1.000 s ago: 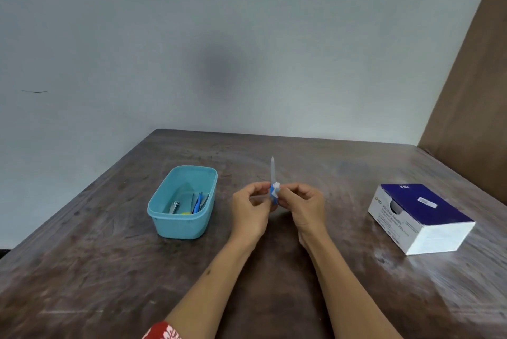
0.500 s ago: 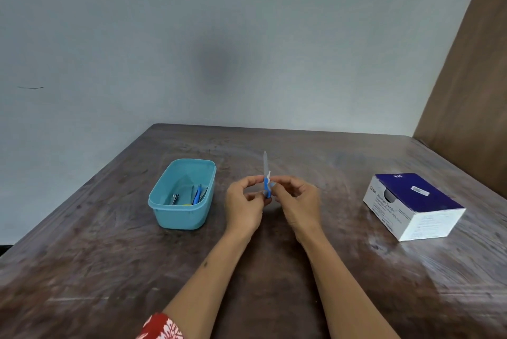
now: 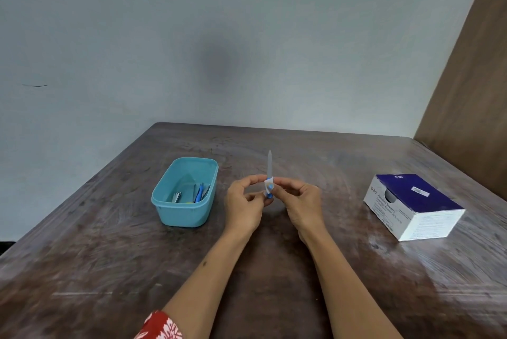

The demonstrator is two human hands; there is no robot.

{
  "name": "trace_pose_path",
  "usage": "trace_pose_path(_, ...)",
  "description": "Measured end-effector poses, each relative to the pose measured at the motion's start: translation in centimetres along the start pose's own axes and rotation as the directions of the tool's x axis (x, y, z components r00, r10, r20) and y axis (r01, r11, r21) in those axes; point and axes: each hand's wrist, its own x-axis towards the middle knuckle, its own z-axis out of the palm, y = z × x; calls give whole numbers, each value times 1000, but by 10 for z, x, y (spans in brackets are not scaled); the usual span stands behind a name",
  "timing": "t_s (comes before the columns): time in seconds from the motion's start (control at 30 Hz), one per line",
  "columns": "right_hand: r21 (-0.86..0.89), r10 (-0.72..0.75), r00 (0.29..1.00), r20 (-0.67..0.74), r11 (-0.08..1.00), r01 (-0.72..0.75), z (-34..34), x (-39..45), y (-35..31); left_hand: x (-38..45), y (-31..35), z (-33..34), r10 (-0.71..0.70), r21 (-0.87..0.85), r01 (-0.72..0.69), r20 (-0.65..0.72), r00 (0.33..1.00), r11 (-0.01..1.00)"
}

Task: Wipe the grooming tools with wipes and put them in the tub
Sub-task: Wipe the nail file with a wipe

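Head view: the nail file [image 3: 269, 165] stands near upright above the table [image 3: 274, 283], long axis running 12 to 6 o'clock, pointed tip up, blue handle end down. Both hands meet at the handle. The left hand [image 3: 244, 204] pinches the lower end between thumb and curled fingers; the right hand [image 3: 301, 201] pinches a white wipe [image 3: 268, 183] wrapped around the handle, its other fingers loosely curled. The tub [image 3: 186, 193] lies at 9 o'clock from the file, near the left hand, which is the closer one for the transfer. Several tools [image 3: 199, 192] already lie inside it. The swab box [image 3: 411, 207] sits at 3 o'clock, well apart. Judged step: wiping of the handle is under way; placement in the tub is not yet done.
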Motion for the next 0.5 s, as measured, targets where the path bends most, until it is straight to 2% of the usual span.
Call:
trace_pose_path(0.2, -96, 22, 999, 30, 995, -19, 1, 0, -1, -1, 2, 0, 2, 21, -1, -29, 1000, 1000)
trace_pose_path(0.37, -63, 29, 999, -32, 998, -31, 2, 0, -2, -3, 4, 1, -2, 8, 2, 15, 1000, 1000)
trace_pose_path(0.5, -103, 12, 999, -34, 995, -16, 4, 0, -3, -2, 7, 2, -6, -13, 6, -48, 999, 1000)
